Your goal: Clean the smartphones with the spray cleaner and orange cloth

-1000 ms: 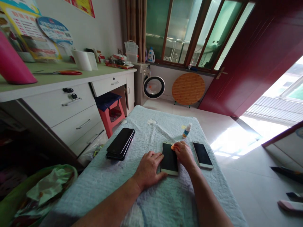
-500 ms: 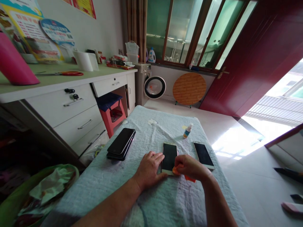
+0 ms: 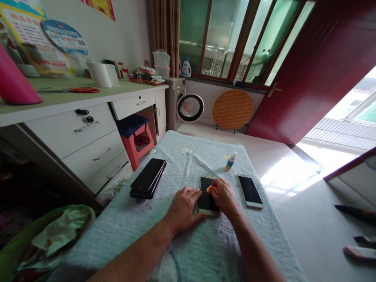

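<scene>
A smartphone (image 3: 209, 205) with a dark screen and pale frame lies face up on the cloth-covered table. My left hand (image 3: 182, 209) holds it steady, fingertips at its left edge and thumb by the lower left corner. Pinched in my right hand (image 3: 225, 196) is an orange cloth (image 3: 210, 189), pressed on the upper part of the screen; much of the cloth is hidden by the fingers. Beyond the phone stands a small spray bottle (image 3: 230, 161). To the right rests another smartphone (image 3: 250, 191), and to the left a stack of black phones (image 3: 149, 178).
A pale blue cloth (image 3: 188, 156) covers the table. At left are a desk with drawers (image 3: 88, 133), a red stool (image 3: 136, 143) and a green bin (image 3: 88, 217). A washing machine (image 3: 174, 103) with its door open and a round wooden tabletop (image 3: 233, 109) stand behind.
My right hand has moved up the screen with the orange cloth, from the lower right corner to the upper part. My left hand stays at the phone's edge. The view has shifted slightly.
</scene>
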`<state>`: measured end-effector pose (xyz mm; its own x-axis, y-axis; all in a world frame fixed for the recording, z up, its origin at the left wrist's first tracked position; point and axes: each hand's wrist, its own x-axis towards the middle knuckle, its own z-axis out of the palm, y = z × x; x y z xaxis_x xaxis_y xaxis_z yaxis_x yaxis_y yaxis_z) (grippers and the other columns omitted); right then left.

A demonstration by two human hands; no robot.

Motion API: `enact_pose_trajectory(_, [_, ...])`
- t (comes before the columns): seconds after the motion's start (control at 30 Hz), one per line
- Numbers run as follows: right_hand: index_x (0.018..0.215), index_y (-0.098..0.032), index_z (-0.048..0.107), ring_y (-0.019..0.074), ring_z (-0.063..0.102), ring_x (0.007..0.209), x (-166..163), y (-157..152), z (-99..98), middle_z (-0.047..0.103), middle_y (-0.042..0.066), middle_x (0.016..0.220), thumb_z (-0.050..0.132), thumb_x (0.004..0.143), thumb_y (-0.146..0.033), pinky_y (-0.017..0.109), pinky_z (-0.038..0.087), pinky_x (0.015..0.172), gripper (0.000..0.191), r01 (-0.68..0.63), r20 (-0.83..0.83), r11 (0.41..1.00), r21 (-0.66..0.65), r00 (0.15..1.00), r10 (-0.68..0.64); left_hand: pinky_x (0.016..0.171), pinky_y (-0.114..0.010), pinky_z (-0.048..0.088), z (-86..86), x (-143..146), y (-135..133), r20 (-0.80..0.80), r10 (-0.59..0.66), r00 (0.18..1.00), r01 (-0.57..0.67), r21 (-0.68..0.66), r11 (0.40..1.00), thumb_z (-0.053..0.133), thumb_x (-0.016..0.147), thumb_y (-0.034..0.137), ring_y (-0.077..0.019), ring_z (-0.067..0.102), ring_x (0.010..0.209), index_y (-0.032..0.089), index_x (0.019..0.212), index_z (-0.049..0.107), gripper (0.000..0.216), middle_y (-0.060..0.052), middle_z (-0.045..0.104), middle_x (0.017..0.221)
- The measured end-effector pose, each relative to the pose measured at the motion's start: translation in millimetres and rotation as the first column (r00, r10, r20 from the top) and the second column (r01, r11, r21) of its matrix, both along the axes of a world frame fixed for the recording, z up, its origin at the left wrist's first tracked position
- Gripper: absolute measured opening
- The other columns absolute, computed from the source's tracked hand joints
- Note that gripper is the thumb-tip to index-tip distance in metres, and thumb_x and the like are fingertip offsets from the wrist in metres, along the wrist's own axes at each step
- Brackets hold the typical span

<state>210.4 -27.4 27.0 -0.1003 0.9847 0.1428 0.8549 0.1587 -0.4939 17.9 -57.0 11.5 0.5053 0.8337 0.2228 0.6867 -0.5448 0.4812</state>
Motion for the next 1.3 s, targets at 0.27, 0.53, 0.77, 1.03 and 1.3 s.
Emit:
enact_pose_trajectory(0.27, [0.079, -0.019, 0.068, 0.0126, 0.056, 0.076, -5, -4, 8.1, 0.06, 0.002, 0.081, 0.055, 0.079, -0.012, 0.022, 0.037, 0.069, 0.014, -0.146, 0.008, 0.984, -0.097, 0.989, 0.147, 0.097, -0.045, 0.041, -2.6, 0, 0, 0.016, 0.003, 1.0, -0.003, 0.005, 1.0, 0.067, 0.075, 0.063, -0.0309, 0.052, 0.113, 0.022, 0.127, 0.056, 0.067, -0.008, 0.06, 0.13])
enact_pose_trajectory(0.53, [0.075, -0.02, 0.071, 0.0113, 0.056, 0.072, -5, -16, 20.0, 0.061, 0.0, 0.08, 0.058, 0.073, -0.013, 0.02, 0.038, 0.065, 0.015, -0.355, -0.071, 0.893, -0.277, 0.934, 0.349, 0.098, -0.045, 0.042, -6.0, 0, 1, 0.007, 0.008, 1.0, -0.008, 0.015, 1.0, 0.069, 0.076, 0.058, -0.0302, 0.052, 0.114, 0.021, 0.126, 0.058, 0.063, -0.008, 0.06, 0.131])
enact_pose_trajectory(0.77, [0.078, -0.019, 0.071, 0.013, 0.058, 0.073, 7, -16, 25.7, 0.066, 0.001, 0.08, 0.056, 0.068, -0.009, 0.021, 0.038, 0.066, 0.02, -0.324, -0.037, 0.882, -0.344, 0.943, 0.332, 0.098, -0.046, 0.042, -4.5, -1, 1, -0.011, 0.002, 1.0, -0.002, 0.008, 1.0, 0.064, 0.078, 0.064, -0.0317, 0.052, 0.115, 0.018, 0.128, 0.058, 0.068, -0.01, 0.06, 0.132])
enact_pose_trajectory(1.03, [0.073, -0.018, 0.067, 0.0121, 0.053, 0.067, 15, -12, 25.2, 0.064, 0.0, 0.072, 0.062, 0.07, -0.016, 0.022, 0.032, 0.06, 0.007, -0.205, 0.021, 0.918, -0.34, 0.974, 0.225, 0.1, -0.046, 0.04, -4.7, -2, 2, -0.004, -0.012, 1.0, 0.012, -0.007, 1.0, 0.062, 0.077, 0.067, -0.0317, 0.05, 0.116, 0.016, 0.13, 0.056, 0.074, -0.011, 0.058, 0.134])
enact_pose_trajectory(1.3, [0.076, -0.017, 0.062, 0.0115, 0.051, 0.071, -3, -9, 11.0, 0.058, 0.001, 0.077, 0.056, 0.079, -0.016, 0.022, 0.032, 0.065, 0.007, -0.126, 0.033, 0.985, -0.117, 0.991, 0.131, 0.098, -0.045, 0.04, -2.4, -1, 1, 0.024, -0.009, 1.0, 0.009, -0.02, 1.0, 0.064, 0.076, 0.065, -0.0318, 0.05, 0.113, 0.021, 0.127, 0.055, 0.068, -0.008, 0.06, 0.131])
